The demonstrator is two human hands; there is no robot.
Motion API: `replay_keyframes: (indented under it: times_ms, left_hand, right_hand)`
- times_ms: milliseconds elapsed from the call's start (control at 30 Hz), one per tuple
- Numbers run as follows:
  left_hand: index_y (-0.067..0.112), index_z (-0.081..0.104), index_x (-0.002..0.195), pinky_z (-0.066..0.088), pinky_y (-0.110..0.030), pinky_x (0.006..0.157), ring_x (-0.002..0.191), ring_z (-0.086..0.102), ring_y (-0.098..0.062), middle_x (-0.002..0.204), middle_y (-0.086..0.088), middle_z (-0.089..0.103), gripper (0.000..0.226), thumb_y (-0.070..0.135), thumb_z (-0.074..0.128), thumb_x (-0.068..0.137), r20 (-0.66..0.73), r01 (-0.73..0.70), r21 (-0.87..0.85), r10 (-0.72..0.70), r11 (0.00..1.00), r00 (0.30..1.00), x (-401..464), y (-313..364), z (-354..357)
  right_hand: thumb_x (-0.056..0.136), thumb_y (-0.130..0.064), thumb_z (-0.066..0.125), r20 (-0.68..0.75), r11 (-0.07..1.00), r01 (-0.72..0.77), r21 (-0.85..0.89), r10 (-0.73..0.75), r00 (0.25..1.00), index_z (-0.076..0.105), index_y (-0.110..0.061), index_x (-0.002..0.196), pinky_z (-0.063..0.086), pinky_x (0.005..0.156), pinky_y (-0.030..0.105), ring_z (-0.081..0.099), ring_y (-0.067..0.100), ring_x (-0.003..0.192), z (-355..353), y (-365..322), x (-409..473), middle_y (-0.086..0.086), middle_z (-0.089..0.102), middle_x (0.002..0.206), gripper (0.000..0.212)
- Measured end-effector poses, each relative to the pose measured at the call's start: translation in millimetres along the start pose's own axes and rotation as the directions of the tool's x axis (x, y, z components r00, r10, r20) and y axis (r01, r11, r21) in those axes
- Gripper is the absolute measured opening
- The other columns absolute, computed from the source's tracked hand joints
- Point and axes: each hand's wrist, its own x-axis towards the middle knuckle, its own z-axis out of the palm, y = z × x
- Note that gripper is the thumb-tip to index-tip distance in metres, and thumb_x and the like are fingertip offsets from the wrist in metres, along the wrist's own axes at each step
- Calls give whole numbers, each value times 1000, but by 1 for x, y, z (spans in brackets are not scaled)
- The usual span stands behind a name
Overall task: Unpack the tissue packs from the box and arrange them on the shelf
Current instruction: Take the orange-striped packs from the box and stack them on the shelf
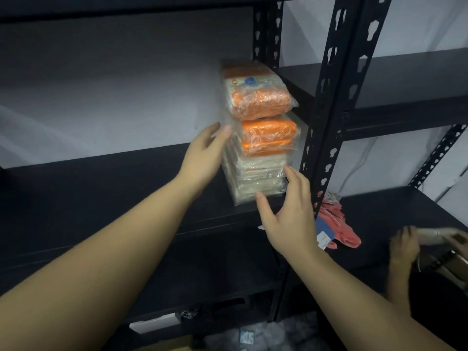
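Note:
A tall stack of tissue packs (260, 138) in clear plastic stands upright on the black shelf board (114, 183), against the shelf's right post. The upper packs are orange, the lower ones cream. My left hand (205, 155) lies flat against the stack's left side, fingers together and extended. My right hand (288, 211) is at the stack's lower right corner, fingers spread, thumb and fingertips touching the bottom packs. Neither hand is closed around a pack. The box is not in view.
A black perforated upright post (326, 117) stands just right of the stack. Red and blue packaged goods (334, 224) lie on the neighbouring shelf. Another person's hands (405, 244) handle a pale item at the far right. Below the shelf lie white and plastic-wrapped items (157, 325).

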Motion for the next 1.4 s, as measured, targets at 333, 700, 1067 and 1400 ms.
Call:
replay_keyframes:
  times_ms: [333,700,1067,1400]
  left_hand:
    - [35,34,160,39,-48,121,145,47,-8,158,15,49,98,82,66,80,152,12,3,-13,1000,988,-35,-43,22]
    - [33,37,159,40,-50,120,146,47,-10,160,11,47,89,77,64,86,134,-96,50,88,994,987,-24,-25,22]
    - [36,55,147,54,-30,98,115,67,2,125,19,72,41,48,48,108,94,-181,173,166,968,982,-35,-11,21]
    - [37,62,142,60,-43,96,106,73,-15,114,6,78,46,57,54,102,-21,-133,92,136,987,991,-43,-21,30]
  right_hand:
    - [97,-48,67,114,967,-233,103,221,968,-1,-24,167,19,109,22,20,14,155,2,-17,6,-3,14,173,101]
    - [91,-54,71,27,949,-222,223,222,975,15,-31,165,29,100,25,36,12,146,-4,-39,36,-10,30,162,96]
    - [87,-42,76,64,951,-186,246,176,982,51,-36,142,39,77,13,57,3,109,-7,-31,44,-12,50,125,61]
    - [93,-41,72,147,965,-184,187,157,977,45,-32,148,32,70,7,49,-11,99,-11,-28,48,-11,47,126,62]
